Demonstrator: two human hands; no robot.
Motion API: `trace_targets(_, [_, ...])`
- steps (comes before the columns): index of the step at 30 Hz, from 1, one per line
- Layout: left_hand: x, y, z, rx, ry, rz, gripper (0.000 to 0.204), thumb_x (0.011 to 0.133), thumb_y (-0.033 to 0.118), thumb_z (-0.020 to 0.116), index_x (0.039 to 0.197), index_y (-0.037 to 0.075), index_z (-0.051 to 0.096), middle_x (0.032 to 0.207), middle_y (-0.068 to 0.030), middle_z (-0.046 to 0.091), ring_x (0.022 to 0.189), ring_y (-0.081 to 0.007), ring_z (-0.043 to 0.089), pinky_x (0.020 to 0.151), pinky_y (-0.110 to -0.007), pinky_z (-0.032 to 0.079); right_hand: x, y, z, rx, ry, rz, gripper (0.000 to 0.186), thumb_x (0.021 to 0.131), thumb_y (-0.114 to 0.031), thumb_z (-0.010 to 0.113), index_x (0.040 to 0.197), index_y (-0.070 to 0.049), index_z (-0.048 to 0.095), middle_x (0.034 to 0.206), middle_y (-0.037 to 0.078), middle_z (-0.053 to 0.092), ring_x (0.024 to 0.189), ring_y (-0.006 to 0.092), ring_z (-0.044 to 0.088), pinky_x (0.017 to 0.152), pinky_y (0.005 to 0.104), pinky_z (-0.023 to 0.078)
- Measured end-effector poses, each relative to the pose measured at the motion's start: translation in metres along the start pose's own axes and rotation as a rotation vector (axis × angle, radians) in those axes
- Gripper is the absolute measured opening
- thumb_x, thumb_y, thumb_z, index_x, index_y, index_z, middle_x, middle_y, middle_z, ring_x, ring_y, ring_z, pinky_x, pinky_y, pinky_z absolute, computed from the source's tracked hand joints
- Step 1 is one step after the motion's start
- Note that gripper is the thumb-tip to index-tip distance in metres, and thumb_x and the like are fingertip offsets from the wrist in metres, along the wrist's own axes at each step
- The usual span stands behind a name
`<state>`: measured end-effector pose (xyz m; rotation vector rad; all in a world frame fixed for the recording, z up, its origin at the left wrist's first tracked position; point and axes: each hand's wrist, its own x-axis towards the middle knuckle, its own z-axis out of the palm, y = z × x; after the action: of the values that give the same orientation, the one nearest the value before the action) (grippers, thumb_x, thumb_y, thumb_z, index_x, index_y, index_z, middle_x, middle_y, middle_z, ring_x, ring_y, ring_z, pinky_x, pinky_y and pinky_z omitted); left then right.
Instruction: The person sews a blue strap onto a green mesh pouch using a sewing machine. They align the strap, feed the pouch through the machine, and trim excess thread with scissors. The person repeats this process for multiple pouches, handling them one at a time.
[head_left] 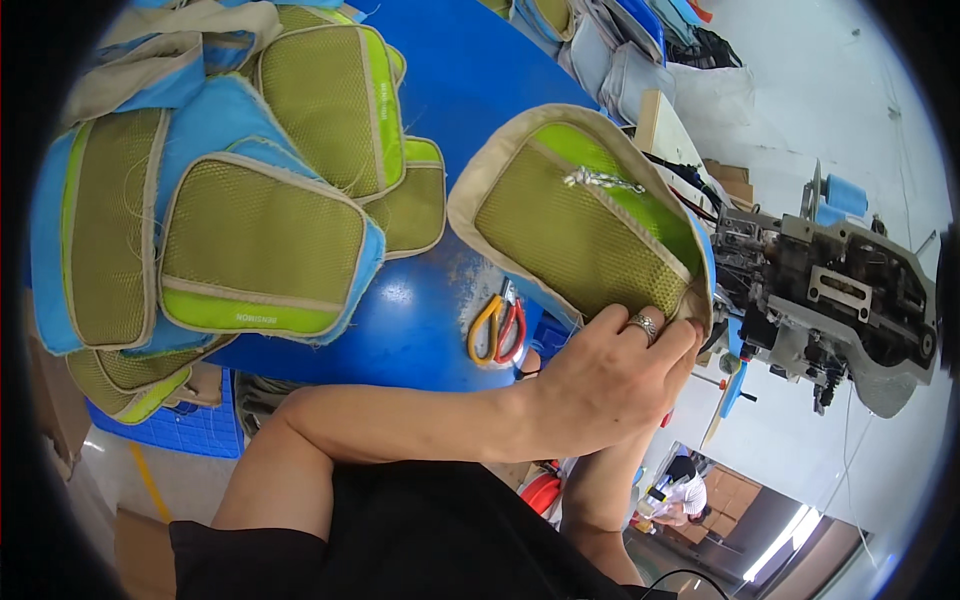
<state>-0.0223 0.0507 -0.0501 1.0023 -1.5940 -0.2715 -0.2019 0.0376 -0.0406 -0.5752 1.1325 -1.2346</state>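
Observation:
My left hand [620,375], with a ring on one finger, grips the lower right edge of a sewn fabric panel [560,230]. This panel has olive mesh, a lime-green strip, beige binding along its rim and some blue at its edges. A small shiny silver piece [603,181] lies on its green strip. My right forearm [605,490] rises behind the left wrist; the right hand is mostly hidden behind the left hand and the panel, so its grip does not show. Just right of the panel stands a sewing machine [840,300].
A pair of cutters [497,328] with orange and red handles lies on the blue table [480,60]. Several similar mesh panels [265,240] are piled at left. A blue thread spool [845,195] tops the machine. Another person [685,492] is in the background at lower right.

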Motion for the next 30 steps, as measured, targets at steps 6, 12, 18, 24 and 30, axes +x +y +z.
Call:
trace_targets(6, [0.000,0.000,-0.003,-0.042,-0.015,-0.010,0.044,0.083,0.016,0.064,0.120,-0.007,0.067,0.093,-0.0045,0.055,0.078,-0.0175,0.057,0.062,-0.031,0.043,-0.001,-0.001,0.003,-0.007,-0.031,-0.006,0.038,0.104,-0.035,0.058,0.128,-0.006,0.065,0.122,0.013,0.070,0.110,0.0282,0.066,0.098,0.0433,0.054])
trace_targets(12, [-0.005,-0.002,0.002,-0.001,0.004,-0.022,0.044,0.083,0.019,0.064,0.123,-0.002,0.067,0.094,-0.0046,0.056,0.081,-0.0175,0.059,0.064,-0.032,0.043,0.005,0.009,0.006,0.055,-0.127,0.012,0.036,0.103,-0.034,0.059,0.128,-0.007,0.065,0.122,0.013,0.070,0.111,0.0279,0.066,0.099,0.0427,0.054])
trace_targets(18, [-0.015,0.001,-0.011,-0.388,0.047,-0.220,0.049,0.080,0.006,0.077,0.127,0.000,0.064,0.114,-0.0155,0.062,0.102,-0.0314,0.065,0.087,-0.039,0.053,0.007,0.007,0.047,-0.049,-0.085,-0.023,0.020,0.101,-0.024,0.068,0.110,-0.006,0.070,0.098,0.003,0.073,0.088,0.0130,0.067,0.079,0.0304,0.056])
trace_targets(24, [-0.012,-0.012,-0.023,-0.636,0.107,-0.464,0.043,0.086,0.011,0.079,0.124,-0.001,0.064,0.114,-0.0140,0.067,0.098,-0.0217,0.068,0.084,-0.033,0.056,-0.019,0.012,0.030,-0.208,-0.152,-0.190,0.016,0.097,-0.015,0.073,0.107,-0.003,0.073,0.085,-0.003,0.067,0.072,0.0070,0.052,0.070,0.0224,0.043])
trace_targets(30, [0.030,-0.016,-0.018,-0.730,-0.028,-0.585,0.033,0.095,0.022,0.076,0.116,-0.002,0.068,0.095,-0.0053,0.071,0.086,-0.0104,0.065,0.078,-0.025,0.053,-0.057,0.016,-0.018,-0.261,-0.137,-0.236,0.016,0.098,-0.012,0.073,0.108,0.000,0.072,0.092,-0.001,0.071,0.083,0.0035,0.060,0.077,0.0196,0.046])
